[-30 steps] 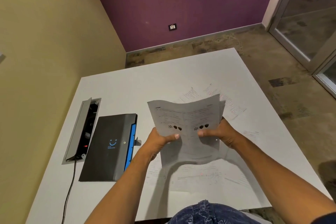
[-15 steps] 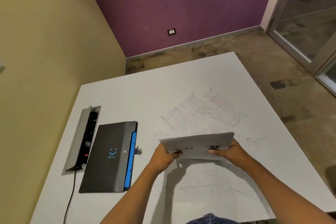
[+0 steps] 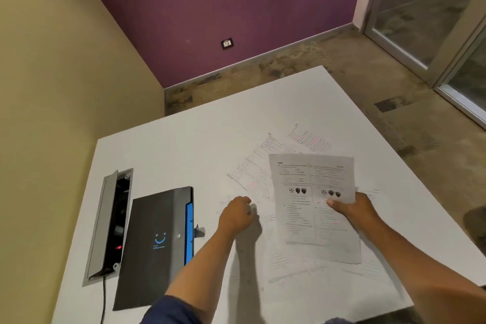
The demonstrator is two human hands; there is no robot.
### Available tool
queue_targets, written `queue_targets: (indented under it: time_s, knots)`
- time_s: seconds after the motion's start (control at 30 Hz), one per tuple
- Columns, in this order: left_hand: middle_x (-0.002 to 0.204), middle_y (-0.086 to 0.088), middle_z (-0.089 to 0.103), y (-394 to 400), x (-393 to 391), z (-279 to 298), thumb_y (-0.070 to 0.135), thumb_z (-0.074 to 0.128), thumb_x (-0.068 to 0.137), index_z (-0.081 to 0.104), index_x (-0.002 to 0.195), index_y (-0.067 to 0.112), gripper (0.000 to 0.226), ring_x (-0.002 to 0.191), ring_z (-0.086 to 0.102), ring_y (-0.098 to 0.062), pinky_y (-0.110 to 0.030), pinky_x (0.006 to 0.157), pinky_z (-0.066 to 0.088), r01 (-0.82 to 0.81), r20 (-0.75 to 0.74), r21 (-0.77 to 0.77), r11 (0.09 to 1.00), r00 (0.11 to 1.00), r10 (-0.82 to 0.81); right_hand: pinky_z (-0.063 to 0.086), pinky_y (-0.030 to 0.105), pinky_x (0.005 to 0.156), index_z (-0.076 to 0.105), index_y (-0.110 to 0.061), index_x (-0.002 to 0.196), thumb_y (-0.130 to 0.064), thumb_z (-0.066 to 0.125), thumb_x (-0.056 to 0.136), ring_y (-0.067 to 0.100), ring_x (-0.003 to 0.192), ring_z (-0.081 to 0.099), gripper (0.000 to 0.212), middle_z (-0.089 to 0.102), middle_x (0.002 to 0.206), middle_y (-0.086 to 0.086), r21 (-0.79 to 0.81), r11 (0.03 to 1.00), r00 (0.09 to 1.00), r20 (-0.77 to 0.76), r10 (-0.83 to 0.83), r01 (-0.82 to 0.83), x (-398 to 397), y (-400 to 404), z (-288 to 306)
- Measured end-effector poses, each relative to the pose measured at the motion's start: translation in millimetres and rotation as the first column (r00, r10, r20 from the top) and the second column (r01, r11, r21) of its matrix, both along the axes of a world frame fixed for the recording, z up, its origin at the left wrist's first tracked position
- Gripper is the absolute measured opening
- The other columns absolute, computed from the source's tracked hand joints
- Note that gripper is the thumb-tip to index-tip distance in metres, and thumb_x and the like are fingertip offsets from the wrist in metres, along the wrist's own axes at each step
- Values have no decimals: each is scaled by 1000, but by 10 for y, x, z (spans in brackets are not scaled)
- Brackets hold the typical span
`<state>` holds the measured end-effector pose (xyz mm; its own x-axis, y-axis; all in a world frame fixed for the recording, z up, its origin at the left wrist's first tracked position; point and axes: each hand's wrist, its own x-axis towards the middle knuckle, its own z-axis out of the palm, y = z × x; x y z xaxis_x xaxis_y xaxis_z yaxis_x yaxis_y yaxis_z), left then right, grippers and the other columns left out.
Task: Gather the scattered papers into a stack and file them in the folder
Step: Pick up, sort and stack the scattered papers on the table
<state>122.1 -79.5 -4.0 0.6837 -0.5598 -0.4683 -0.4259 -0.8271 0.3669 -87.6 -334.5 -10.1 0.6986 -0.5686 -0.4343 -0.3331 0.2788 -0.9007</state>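
The right hand [image 3: 352,209] pinches a stack [image 3: 313,200] of printed sheets by its right edge, thumb on top over the print, fingers hidden underneath. Most of the stack lies left of that grip and reaches both beyond it and back toward the person; the sheets look lifted off the white table [image 3: 184,144], tilted a little, casting a shadow on the pages below.

The left hand [image 3: 235,214] is down on the table left of the stack, knuckles up and fingers curled under. It sits on a faint loose sheet [image 3: 226,205], but I cannot tell whether it is gripping that sheet or just pressing on it. It is clear of the stack, with a strip of table between them.

More papers [image 3: 265,163] lie flat past the stack's far edge, fanned and overlapping, some with red marks. Others [image 3: 315,268] lie under and on the near side of the stack, toward the person.

The folder [image 3: 155,242], dark with a blue smile mark and a blue edge strip, lies closed and flat well left of the stack, beyond the left hand, neither hand touching it. Further left again is an open cable box [image 3: 110,223] set in the table, with a cord [image 3: 104,297] running from its near end.
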Motion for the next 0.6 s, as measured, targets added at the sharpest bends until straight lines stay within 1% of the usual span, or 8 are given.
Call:
queue_targets:
  time_s: [0.03, 0.07, 0.13, 0.2, 0.3, 0.4, 0.5, 0.6]
  knots:
    - [119, -13, 61, -36, 48, -27, 17, 53, 94, 56, 99, 13, 8, 111, 62, -34, -37, 82, 50, 42, 28, 41, 998, 999, -43, 58, 39, 88, 74, -22, 111, -9, 82, 83, 13, 90, 77, 32, 80, 103, -2, -8, 1000, 1000, -13, 0, 0, -25, -6, -22]
    - [118, -13, 59, -78, 92, -49, 20, 53, 93, 57, 101, 10, 13, 110, 62, -34, -40, 84, 52, 76, 47, 76, 994, 996, -80, 58, 40, 89, 74, -20, 114, -8, 82, 83, 13, 91, 77, 33, 80, 101, -3, -13, 1000, 1000, -22, -7, 7, -51, -11, -45]
    - [132, -12, 53, -171, 158, -100, 29, 60, 93, 56, 120, 5, 37, 118, 58, -35, -44, 93, 52, 138, 68, 129, 982, 987, -147, 58, 46, 94, 74, -17, 116, -7, 82, 84, 20, 97, 77, 35, 80, 104, -1, -10, 1000, 999, -40, -25, 25, -106, -24, -89]
    - [147, -9, 45, -263, 197, -127, 41, 69, 92, 50, 137, 4, 61, 131, 51, -34, -45, 102, 46, 148, 63, 142, 979, 985, -158, 56, 52, 97, 75, -16, 116, -7, 82, 83, 26, 101, 76, 35, 79, 108, 3, 3, 1000, 998, -52, -29, 29, -159, -48, -133]
    - [147, -6, 43, -422, 240, -190, 56, 73, 85, 45, 141, 8, 79, 132, 48, -32, -45, 103, 44, 134, 73, 163, 978, 986, -147, 56, 57, 97, 74, -13, 119, -6, 82, 83, 31, 102, 75, 38, 78, 111, 8, 23, 999, 998, -60, -22, 24, -211, -90, -141]
    - [138, -8, 45, -562, 225, -233, 59, 73, 81, 48, 137, 8, 80, 124, 52, -34, -48, 98, 46, 149, 114, 239, 960, 977, -180, 58, 56, 93, 73, -12, 119, -4, 81, 84, 31, 98, 77, 37, 79, 108, 9, 18, 999, 998, -58, -25, 26, -222, -131, -104]
    - [135, -9, 45, -617, 167, -296, 58, 72, 79, 51, 137, 10, 78, 123, 50, -35, -50, 99, 46, 146, 114, 300, 943, 976, -187, 58, 56, 92, 72, -11, 119, -5, 80, 83, 32, 97, 77, 37, 78, 109, 11, 38, 999, 999, -47, -22, 23, -229, -150, -85]
    - [131, -9, 45, -613, 87, -379, 52, 64, 81, 53, 133, 10, 67, 119, 48, -34, -50, 96, 47, 130, 141, 314, 941, 973, -182, 57, 58, 93, 72, -11, 120, -7, 81, 82, 34, 99, 76, 39, 78, 110, 12, 56, 998, 999, -47, -27, 29, -242, -167, -108]
